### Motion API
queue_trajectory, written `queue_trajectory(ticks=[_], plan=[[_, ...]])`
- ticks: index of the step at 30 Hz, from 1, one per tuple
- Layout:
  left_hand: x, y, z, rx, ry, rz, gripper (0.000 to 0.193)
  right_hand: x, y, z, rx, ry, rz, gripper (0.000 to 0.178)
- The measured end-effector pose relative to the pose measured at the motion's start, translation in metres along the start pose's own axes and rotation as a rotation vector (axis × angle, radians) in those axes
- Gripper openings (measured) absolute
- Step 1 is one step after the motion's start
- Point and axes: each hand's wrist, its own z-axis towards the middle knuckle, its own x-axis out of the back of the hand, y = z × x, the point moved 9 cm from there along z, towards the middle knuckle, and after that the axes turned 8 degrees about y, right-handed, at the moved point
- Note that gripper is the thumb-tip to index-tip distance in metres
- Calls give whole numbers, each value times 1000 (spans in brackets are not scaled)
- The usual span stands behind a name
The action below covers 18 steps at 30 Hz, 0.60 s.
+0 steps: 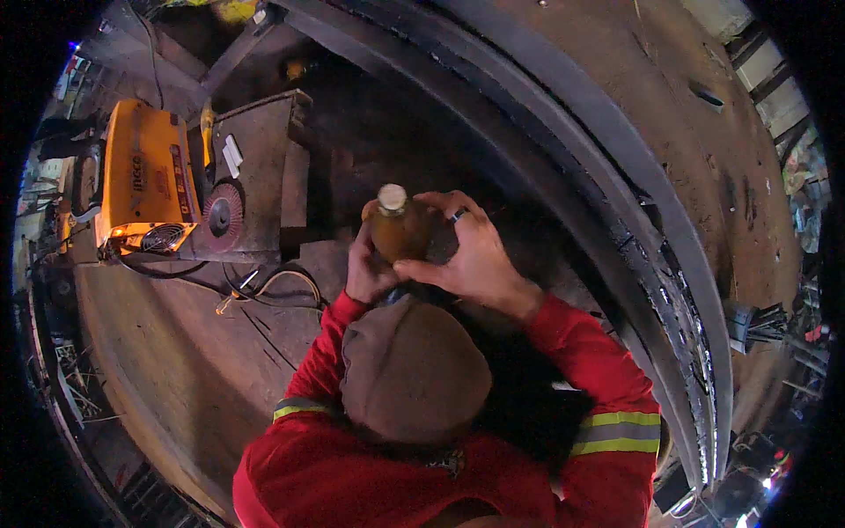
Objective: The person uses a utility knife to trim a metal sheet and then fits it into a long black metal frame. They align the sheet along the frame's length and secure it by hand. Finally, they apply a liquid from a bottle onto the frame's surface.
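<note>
A rounded bottle (400, 233) with a pale cap and brownish contents is held upright between my two hands. My left hand (363, 268) wraps its left side, the fingers partly hidden behind it. Curled round the right side is my right hand (471, 255), thumb low on the front and fingers near the neck; a dark ring sits on one finger. Both sleeves are red with reflective bands. Just below the bottle is a rounded brown cloth-covered shape (414, 370), which I cannot identify for certain.
On the left, an orange welding machine (150, 167) stands beside a metal surface (260, 167) bearing a reddish flap disc (223, 211), white sticks (232, 156) and a yellow-handled tool (207, 136). Cables (295, 273) loop below. A curved steel beam (616, 141) bounds the right; a container of rods (755, 326) stands beyond.
</note>
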Motion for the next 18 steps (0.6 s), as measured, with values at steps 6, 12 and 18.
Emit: queue_trajectory(ticks=[6, 12, 18], plan=[[68, -125, -69, 173, 220, 233, 79, -40, 17, -18, -198, -285, -227, 49], [52, -41, -78, -22, 219, 670, 73, -52, 54, -29, -278, -235, -218, 40], [73, -54, -88, 42, 137, 712, 67, -74, 71, -26, -402, -298, 67, 34]])
